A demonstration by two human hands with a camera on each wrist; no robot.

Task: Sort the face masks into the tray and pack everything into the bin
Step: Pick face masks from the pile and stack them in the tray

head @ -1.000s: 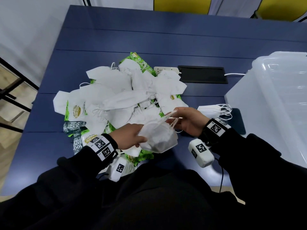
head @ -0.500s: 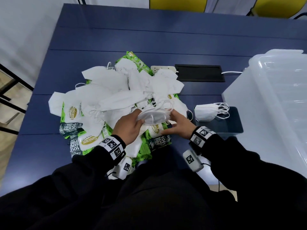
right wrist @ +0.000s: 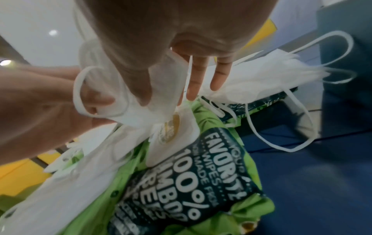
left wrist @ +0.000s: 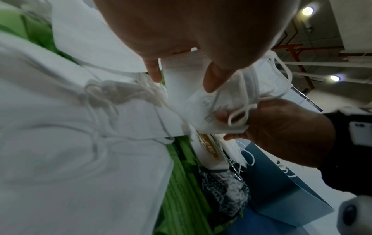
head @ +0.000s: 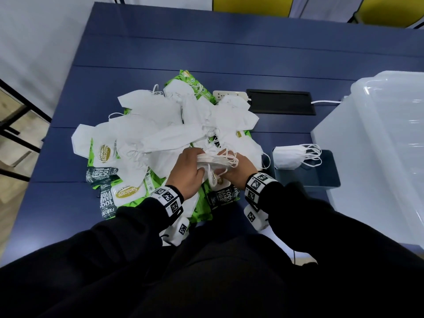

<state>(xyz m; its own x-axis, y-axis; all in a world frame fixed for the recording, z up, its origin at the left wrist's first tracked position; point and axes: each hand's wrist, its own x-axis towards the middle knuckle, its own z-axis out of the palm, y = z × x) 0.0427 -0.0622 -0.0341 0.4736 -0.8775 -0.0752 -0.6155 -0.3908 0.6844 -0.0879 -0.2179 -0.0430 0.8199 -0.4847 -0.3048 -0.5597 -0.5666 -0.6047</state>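
A folded white face mask [head: 214, 159] is held between both hands over the near edge of the mask pile [head: 169, 125]. My left hand [head: 199, 166] pinches its left end between thumb and fingers [left wrist: 212, 79]. At the other end my right hand [head: 226, 167] grips it, with ear loops draped over the fingers [right wrist: 194, 82]. The dark blue-grey tray [head: 321, 180] sits to the right and has a stack of folded masks [head: 288, 156] at its far end. Further right is the clear plastic bin [head: 378, 145].
Green wipes packs [head: 125, 193] lie under and around the pile; one [right wrist: 193, 182] lies just below my right hand. A white power strip [head: 229, 95] and a black cable hatch [head: 281, 101] are behind the pile. The blue table's [head: 206, 49] left edge drops to the floor.
Both hands have moved forward from near my body to over the pile. The mask, puffed open earlier, is now folded flat between them.
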